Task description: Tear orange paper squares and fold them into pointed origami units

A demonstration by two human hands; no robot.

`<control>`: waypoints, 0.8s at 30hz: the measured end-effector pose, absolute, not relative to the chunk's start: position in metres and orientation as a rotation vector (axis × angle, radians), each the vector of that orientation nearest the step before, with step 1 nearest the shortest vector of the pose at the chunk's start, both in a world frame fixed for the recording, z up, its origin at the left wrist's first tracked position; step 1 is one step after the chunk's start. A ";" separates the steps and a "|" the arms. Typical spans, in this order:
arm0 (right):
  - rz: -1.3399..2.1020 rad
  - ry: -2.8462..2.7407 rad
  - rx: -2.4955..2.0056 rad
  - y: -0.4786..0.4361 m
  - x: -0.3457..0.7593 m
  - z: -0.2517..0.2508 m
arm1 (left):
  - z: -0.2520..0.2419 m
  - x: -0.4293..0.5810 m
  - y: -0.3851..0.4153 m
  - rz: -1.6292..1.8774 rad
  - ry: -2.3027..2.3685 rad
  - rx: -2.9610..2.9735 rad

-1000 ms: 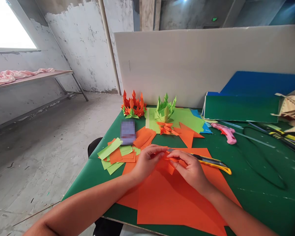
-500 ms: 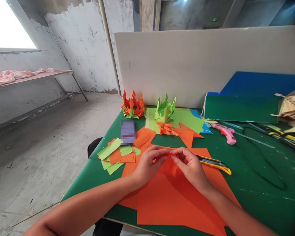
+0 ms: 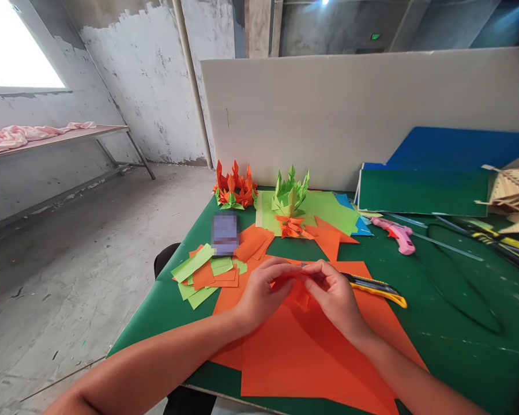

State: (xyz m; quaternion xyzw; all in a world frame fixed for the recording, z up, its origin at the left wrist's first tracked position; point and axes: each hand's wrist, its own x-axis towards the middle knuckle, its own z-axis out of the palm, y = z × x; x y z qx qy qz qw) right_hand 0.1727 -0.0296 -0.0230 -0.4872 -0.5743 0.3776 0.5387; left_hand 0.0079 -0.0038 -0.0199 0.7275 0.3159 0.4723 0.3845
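Note:
My left hand (image 3: 268,291) and my right hand (image 3: 333,291) meet above large orange paper sheets (image 3: 303,357). Both pinch a small piece of orange paper (image 3: 301,295) between thumbs and fingers; its folds are largely hidden. A yellow and black utility knife (image 3: 378,288) lies on the sheets just right of my right hand. Beyond my hands sit several small folded orange pieces (image 3: 290,226). Behind them stands a green folded-paper crown (image 3: 290,193), and to its left an orange one with green parts (image 3: 234,187).
Orange and green paper slips (image 3: 203,274) are scattered at left, beside a blurred phone-like object (image 3: 225,232). A pink glue gun (image 3: 395,233) with its dark cord lies at right, near clear glue sticks (image 3: 450,248). A pale board (image 3: 328,115) borders the green table (image 3: 458,357) at the back.
My fingertips have shifted slightly on the small orange paper, staying close together. Everything else on the table has stayed in place.

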 end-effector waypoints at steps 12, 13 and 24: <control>0.844 -1.392 -1.175 -0.032 0.171 -0.022 | -0.019 0.009 -0.005 1.194 0.836 1.861; 0.839 -1.397 -1.177 -0.032 0.171 -0.023 | -0.019 0.009 -0.005 1.191 0.832 1.868; 0.834 -1.393 -1.180 -0.034 0.169 -0.023 | -0.020 0.010 -0.005 1.182 0.904 1.904</control>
